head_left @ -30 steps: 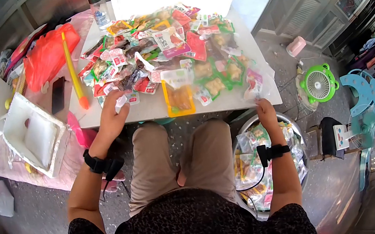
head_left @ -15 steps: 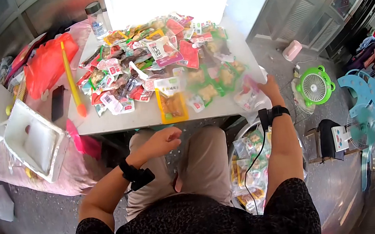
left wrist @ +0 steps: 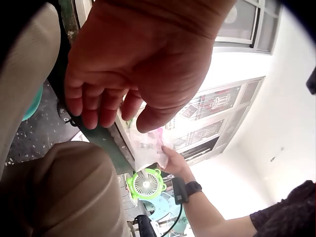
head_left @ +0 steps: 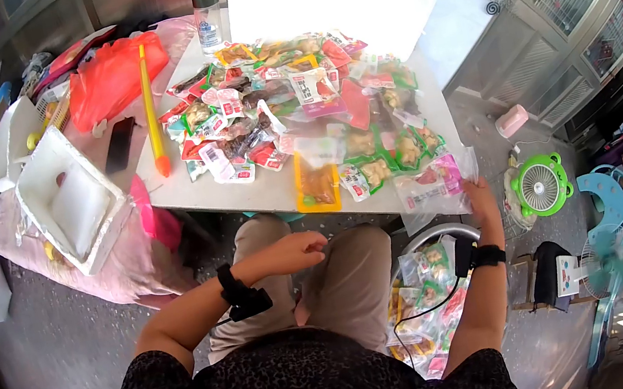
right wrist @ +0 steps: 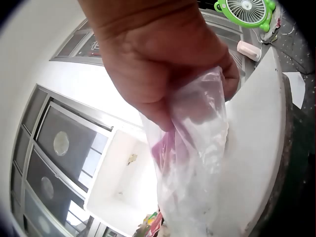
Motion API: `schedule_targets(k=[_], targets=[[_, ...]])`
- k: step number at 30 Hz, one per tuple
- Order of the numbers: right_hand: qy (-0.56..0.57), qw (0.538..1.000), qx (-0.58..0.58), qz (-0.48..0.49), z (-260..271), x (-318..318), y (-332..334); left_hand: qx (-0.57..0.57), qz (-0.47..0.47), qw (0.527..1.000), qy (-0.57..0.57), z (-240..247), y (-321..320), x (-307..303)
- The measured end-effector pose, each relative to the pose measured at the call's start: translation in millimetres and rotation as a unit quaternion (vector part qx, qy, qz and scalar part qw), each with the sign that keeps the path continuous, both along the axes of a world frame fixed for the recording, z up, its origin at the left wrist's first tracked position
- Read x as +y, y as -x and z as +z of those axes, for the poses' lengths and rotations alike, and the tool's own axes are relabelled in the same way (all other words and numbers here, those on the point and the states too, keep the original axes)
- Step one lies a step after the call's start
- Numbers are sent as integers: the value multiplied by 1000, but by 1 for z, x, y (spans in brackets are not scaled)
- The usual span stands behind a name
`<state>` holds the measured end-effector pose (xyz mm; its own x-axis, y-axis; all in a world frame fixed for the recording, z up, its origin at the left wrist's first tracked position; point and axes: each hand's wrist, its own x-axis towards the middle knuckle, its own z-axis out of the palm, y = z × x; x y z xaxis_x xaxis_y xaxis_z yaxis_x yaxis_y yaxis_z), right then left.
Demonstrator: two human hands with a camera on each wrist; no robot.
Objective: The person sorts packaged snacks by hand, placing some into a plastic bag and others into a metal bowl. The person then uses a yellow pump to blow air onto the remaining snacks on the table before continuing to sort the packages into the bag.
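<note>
My right hand (head_left: 483,203) pinches the edge of a clear plastic bag (head_left: 425,190) with a pink-and-white packet in it, at the table's front right corner. In the right wrist view the thumb and curled fingers grip the clear bag (right wrist: 197,163). My left hand (head_left: 303,251) hangs over the lap, in front of the table, holding nothing; in the left wrist view the hand (left wrist: 133,69) has loosely bent fingers. A yellow-edged packet (head_left: 317,180) lies near the front edge, beside green-edged packets (head_left: 368,174) and a heap of mixed packets (head_left: 257,113).
Below the table's right end stands a metal basin (head_left: 440,232) full of packets. A white foam box (head_left: 71,203), a phone (head_left: 120,145) and a red bag (head_left: 113,81) lie at the left. A jar (head_left: 208,22) and large white box (head_left: 333,1) stand behind.
My left hand has come off the packet heap and back over the lap. My right hand has moved right and up to the table corner with the clear bag, which now lies spread out.
</note>
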<state>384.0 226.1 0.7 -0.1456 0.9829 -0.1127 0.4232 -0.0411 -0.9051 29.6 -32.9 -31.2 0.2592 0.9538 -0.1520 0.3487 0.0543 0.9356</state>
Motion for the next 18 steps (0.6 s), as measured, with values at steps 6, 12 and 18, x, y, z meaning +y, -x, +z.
schedule_targets(k=[6, 12, 18], targets=[[-14, 979, 181, 90, 92, -73, 72, -56, 12, 998, -10, 18, -8, 5], [63, 889, 407, 197, 120, -123, 181, -456, 287, 836, 99, 40, 7, 10], [182, 899, 325, 229, 4, -123, 262, -496, 221, 840, -7, 23, 100, -3]])
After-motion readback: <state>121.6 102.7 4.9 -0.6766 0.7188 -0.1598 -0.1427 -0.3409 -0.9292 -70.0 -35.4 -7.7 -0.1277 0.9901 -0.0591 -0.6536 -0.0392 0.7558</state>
